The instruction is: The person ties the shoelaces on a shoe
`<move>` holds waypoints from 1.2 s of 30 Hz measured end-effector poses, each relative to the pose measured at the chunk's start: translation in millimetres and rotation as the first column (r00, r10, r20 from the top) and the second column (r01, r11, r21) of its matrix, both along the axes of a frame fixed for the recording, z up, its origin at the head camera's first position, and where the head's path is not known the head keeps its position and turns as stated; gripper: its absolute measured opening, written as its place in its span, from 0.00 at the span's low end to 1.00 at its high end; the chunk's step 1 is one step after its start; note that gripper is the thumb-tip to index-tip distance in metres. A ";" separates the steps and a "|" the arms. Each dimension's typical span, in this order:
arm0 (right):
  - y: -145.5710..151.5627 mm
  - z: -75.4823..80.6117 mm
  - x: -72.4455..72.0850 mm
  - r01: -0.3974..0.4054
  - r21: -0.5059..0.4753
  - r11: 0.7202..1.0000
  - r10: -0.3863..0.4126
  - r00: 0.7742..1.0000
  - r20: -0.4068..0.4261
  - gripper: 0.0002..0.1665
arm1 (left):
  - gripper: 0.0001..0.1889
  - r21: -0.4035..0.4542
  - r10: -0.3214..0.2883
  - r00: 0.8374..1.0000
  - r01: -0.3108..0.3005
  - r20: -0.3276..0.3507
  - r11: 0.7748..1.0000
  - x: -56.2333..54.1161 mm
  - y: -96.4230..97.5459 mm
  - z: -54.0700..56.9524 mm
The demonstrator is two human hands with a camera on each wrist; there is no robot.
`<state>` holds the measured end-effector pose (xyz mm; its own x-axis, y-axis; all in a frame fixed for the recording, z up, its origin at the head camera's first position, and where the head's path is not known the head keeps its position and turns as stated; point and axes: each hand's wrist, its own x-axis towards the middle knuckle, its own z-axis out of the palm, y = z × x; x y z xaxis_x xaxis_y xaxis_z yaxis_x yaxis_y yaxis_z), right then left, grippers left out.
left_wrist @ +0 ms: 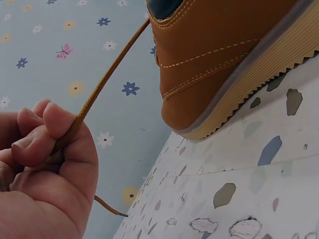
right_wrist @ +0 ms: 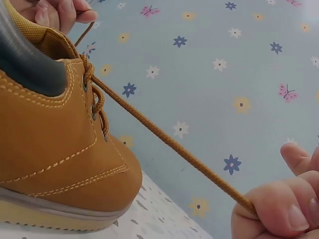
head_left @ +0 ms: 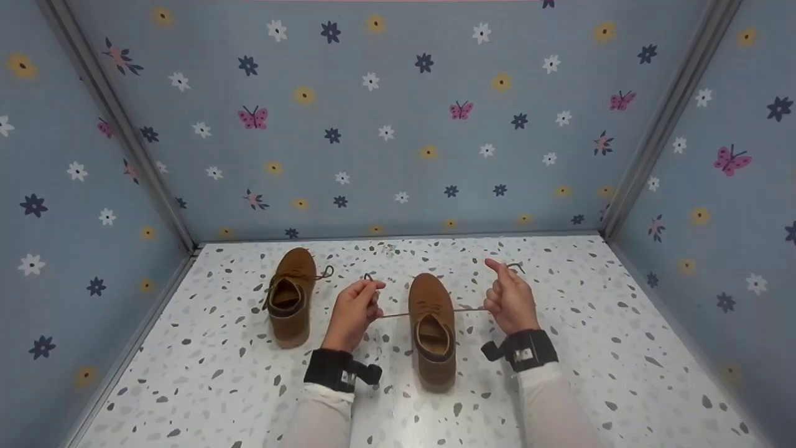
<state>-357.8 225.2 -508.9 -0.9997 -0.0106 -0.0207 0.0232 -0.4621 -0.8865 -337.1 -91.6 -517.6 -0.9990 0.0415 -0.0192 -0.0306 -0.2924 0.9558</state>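
Observation:
A brown lace-up shoe [head_left: 433,289] stands upright between my two hands, toe toward the back wall. My left hand [head_left: 356,311] grips one end of its shoelace [left_wrist: 110,72] left of the shoe, fingers curled round it. On the other side my right hand [head_left: 513,298] holds the opposite lace [right_wrist: 169,139] in curled fingers, with the index finger pointing out. Both laces run taut and nearly level from the shoe's top eyelets. A loose lace tip [left_wrist: 112,209] hangs below my left hand; another sticks out beyond the right hand.
A second brown shoe [head_left: 298,264] stands to the left, its lace tied with a loop [head_left: 328,272] out to the right. The white speckled surface [head_left: 205,386] is bounded by a flowered blue panel [head_left: 398,168] at the back and panels at both sides.

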 end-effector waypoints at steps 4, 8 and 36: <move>0.8 -1.4 1.8 0.019 0.019 1.000 -0.019 1.000 0.005 0.29 | 0.14 -0.011 0.006 1.000 -0.006 0.000 1.000 0.4 -1.8 -1.8; 0.9 -1.1 2.0 0.022 0.008 1.000 -0.022 1.000 0.016 0.27 | 0.15 -0.017 0.021 1.000 -0.021 0.020 1.000 0.8 -3.9 -1.2; 15.1 -3.4 2.9 0.023 -0.048 0.999 -0.021 0.999 0.036 0.29 | 0.14 -0.081 0.059 0.998 -0.056 0.033 0.995 1.8 -4.3 -0.1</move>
